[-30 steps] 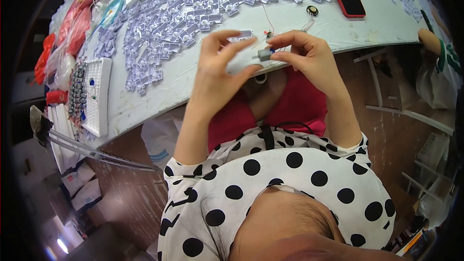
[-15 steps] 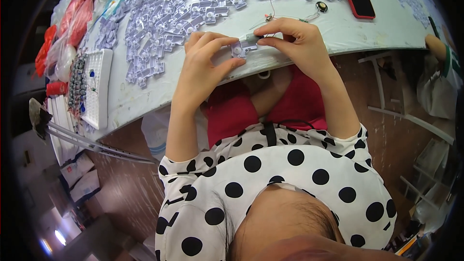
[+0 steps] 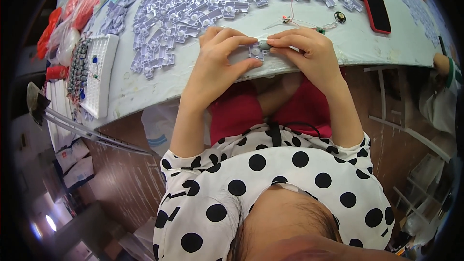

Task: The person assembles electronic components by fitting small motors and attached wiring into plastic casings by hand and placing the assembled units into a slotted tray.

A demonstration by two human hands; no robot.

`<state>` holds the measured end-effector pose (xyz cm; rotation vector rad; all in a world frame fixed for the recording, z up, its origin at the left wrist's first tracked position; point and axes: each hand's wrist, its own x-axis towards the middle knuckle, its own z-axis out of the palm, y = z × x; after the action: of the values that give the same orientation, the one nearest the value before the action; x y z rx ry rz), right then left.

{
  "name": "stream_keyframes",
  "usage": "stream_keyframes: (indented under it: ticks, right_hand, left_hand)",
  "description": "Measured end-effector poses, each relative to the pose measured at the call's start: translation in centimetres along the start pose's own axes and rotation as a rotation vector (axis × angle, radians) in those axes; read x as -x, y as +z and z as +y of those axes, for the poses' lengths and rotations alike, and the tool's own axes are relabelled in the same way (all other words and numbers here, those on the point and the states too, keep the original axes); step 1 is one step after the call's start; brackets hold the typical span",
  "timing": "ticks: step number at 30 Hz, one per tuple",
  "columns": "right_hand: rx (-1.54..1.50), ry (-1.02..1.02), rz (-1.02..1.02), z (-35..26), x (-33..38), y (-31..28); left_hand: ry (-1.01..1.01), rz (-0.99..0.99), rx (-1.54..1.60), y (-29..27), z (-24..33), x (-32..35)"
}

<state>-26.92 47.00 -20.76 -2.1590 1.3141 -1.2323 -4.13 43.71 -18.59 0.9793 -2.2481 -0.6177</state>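
Observation:
A small pale lilac plastic housing [image 3: 255, 54] rests at the table's near edge, gripped between the thumb and index finger of my left hand [image 3: 217, 63]. My right hand [image 3: 309, 55] pinches a small grey cylindrical part [image 3: 264, 44], possibly a motor, against the housing's upper right side. Whether it is fully seated there I cannot tell, since fingertips cover its right end. Thin wires spread beyond my right hand, joining a small part with a red tip [image 3: 286, 20], a small green board [image 3: 320, 30] and a round black speaker [image 3: 340, 17].
Many similar lilac housings [image 3: 208, 9] cover the table's far side. At left stand a white perforated tray [image 3: 101, 77], a row of wired grey parts [image 3: 79, 75] and red plastic bags [image 3: 87, 2]. A red-edged phone [image 3: 372, 2] lies at right; another person's hand [image 3: 441, 62] shows beyond.
The whole view has shifted, with table things lower right. My right fingers have pressed closer, and the grey cylinder sits further right and lower against the housing. My left hand keeps its hold.

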Motion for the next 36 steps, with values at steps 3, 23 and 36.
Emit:
stream_keyframes:
  ticks: [3, 23, 36]
  right_hand:
    - [0.03, -0.01, 0.005, -0.4, 0.1, 0.2]
    - [-0.138, 0.093, -0.004, -0.3, 0.4, 0.0]
    - [-0.156, 0.053, 0.042, -0.5, 0.9, 0.3]
  left_hand:
    - [0.056, 0.013, -0.052, -0.2, -0.4, 0.2]
    - [-0.082, 0.338, -1.237, -19.7, -20.8, -1.9]
    - [-0.295, 0.499, -0.976, -20.7, -24.2, -6.3]
